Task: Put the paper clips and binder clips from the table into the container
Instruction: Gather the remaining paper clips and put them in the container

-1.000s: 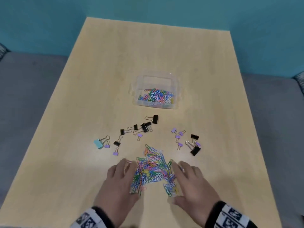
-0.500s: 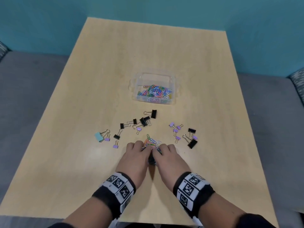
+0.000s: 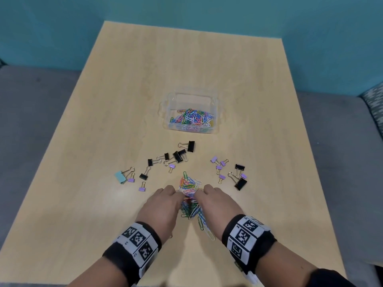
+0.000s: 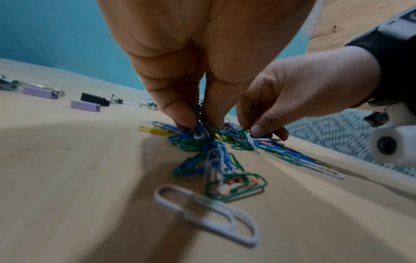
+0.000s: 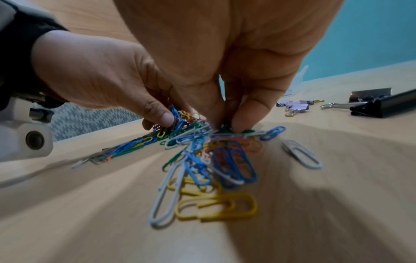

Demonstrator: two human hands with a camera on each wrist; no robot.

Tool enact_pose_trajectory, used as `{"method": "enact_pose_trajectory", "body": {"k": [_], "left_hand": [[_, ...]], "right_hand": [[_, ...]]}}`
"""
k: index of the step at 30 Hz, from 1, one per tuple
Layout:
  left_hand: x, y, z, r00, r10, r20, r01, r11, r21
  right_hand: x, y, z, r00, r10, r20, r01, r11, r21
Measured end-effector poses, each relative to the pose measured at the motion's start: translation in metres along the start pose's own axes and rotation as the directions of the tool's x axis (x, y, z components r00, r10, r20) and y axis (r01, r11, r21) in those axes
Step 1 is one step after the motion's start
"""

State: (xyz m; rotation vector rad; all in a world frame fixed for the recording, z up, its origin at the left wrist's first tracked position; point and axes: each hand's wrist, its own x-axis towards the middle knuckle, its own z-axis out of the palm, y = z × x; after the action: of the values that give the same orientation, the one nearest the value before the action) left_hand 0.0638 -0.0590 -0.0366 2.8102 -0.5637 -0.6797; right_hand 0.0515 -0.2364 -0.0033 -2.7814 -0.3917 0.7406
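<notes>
Your left hand (image 3: 163, 200) and right hand (image 3: 215, 200) pinch the heap of paper clips (image 3: 189, 188) together on the table (image 3: 83, 183), well short of the container (image 3: 191, 116); loose clips trailing beneath your wrists will likely spill when lifted

Coloured paper clips (image 3: 189, 195) heaped near front; binder clips (image 3: 178, 156) scattered before clear container (image 3: 172, 112).

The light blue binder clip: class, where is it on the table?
In the head view, the light blue binder clip lies far left, beside a purple clip.
</notes>
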Motion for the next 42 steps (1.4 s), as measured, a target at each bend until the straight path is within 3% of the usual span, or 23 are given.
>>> {"method": "enact_pose_trajectory", "body": {"k": [8,15,21,24,27,29,31,35,38,42], "left_hand": [[0.000,-0.003,-0.006,0.996,0.048,-0.073,-0.053,0.997,-0.064],[-0.001,-0.006,-0.018,0.999,0.037,-0.010,-0.038,0.996,-0.077],[-0.003,-0.003,-0.042,1.000,-0.020,-0.002,0.019,0.972,-0.235],[-0.002,-0.004,-0.063,0.998,-0.059,0.000,0.052,0.887,-0.459],[0.005,-0.008,-0.085,0.993,-0.107,0.047,0.108,0.696,-0.710],[0.017,-0.009,-0.104,0.994,-0.105,0.035,0.088,0.556,-0.826],[0.038,-0.011,-0.122,0.990,-0.144,-0.004,0.070,0.502,-0.862],[0.098,-0.015,-0.153,0.962,-0.230,-0.147,0.018,0.592,-0.805],[0.141,-0.015,-0.167,0.931,-0.260,-0.255,0.001,0.701,-0.713],[0.171,-0.009,-0.175,0.946,-0.203,-0.252,0.036,0.840,-0.541]], "right_hand": [[0.010,0.002,0.003,0.999,-0.038,0.014,0.038,0.999,0.024],[0.016,0.013,-0.005,0.996,-0.046,0.077,0.041,0.997,0.063],[0.012,0.024,-0.020,0.999,0.003,0.052,-0.016,0.968,0.249],[0.009,0.031,-0.031,0.996,0.026,0.086,-0.065,0.872,0.485],[0.014,0.037,-0.047,0.988,0.060,0.144,-0.148,0.646,0.749],[0.023,0.040,-0.065,0.990,0.077,0.119,-0.141,0.518,0.843],[0.037,0.044,-0.088,0.994,0.098,0.046,-0.086,0.450,0.889],[0.086,0.058,-0.127,0.969,0.223,-0.110,0.001,0.438,0.899],[0.126,0.066,-0.145,0.930,0.320,-0.182,-0.010,0.515,0.857],[0.154,0.063,-0.162,0.920,0.366,-0.140,-0.110,0.584,0.804]]}}
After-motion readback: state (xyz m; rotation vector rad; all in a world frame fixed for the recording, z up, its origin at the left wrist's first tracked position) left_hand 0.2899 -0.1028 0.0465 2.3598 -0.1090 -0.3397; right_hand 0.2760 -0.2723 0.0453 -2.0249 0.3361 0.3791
